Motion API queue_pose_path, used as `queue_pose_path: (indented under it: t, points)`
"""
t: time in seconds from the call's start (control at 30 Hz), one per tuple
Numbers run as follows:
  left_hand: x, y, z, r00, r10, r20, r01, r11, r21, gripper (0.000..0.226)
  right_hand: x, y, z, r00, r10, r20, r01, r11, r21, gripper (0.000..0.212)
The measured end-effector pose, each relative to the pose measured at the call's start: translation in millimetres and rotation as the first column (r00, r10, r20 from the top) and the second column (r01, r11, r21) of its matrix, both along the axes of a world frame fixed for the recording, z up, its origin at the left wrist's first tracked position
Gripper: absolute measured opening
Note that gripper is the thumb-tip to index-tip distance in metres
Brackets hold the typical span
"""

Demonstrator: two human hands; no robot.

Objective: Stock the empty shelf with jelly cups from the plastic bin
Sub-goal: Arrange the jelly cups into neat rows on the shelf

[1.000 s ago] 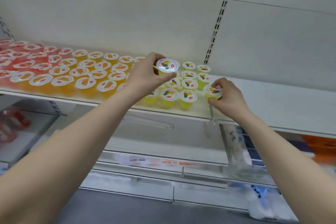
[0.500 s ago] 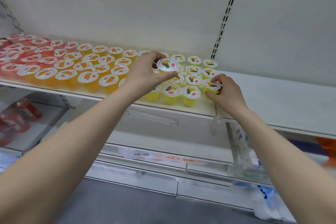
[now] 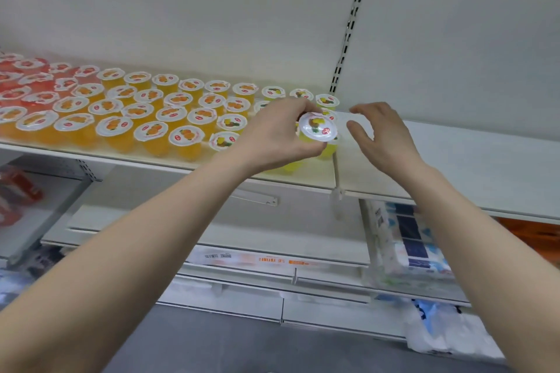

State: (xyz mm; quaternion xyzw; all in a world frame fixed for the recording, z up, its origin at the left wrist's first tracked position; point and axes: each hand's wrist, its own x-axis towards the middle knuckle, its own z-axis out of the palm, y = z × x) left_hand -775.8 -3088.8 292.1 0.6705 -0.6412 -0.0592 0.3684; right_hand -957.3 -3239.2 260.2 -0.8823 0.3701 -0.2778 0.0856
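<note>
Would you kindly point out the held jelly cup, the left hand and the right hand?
held jelly cup [image 3: 317,126]: head view, on its lid.
left hand [image 3: 272,136]: head view, back of hand.
right hand [image 3: 385,136]: head view, back of hand.

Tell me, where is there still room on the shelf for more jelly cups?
The shelf is bare right of the yellow cups, by the open right hand and beyond. Left of there it is crowded: yellow, orange cups and red cups stand packed in rows. The left hand grips the next cup.

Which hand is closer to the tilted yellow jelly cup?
Left. The left hand grips the yellow jelly cup from its left side; the right hand is apart, to its right.
</note>
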Motion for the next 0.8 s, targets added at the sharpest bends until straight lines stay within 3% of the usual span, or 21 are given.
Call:
queue_pose_path:
  t: [0.13, 0.4, 0.8]
  points:
    - [-17, -15, -15, 0.991, -0.038, 0.125, 0.033, 0.999, 0.035, 0.045, -3, -8, 3, 1.000, -0.007, 0.012, 0.007, 1.000, -0.028, 0.036]
    - [-18, -29, -53, 0.901, 0.061, 0.429, -0.014, 0.994, -0.112, 0.061, -1, -17, 2, 0.999, 0.026, -0.020, -0.027, 0.999, -0.033, 0.038]
    - [-11, -28, -61, 0.858, 0.122, 0.500, -0.101, 0.992, -0.069, 0.068, 20, -22, 10, 0.995, 0.098, -0.019, -0.099, 0.994, -0.054, 0.039]
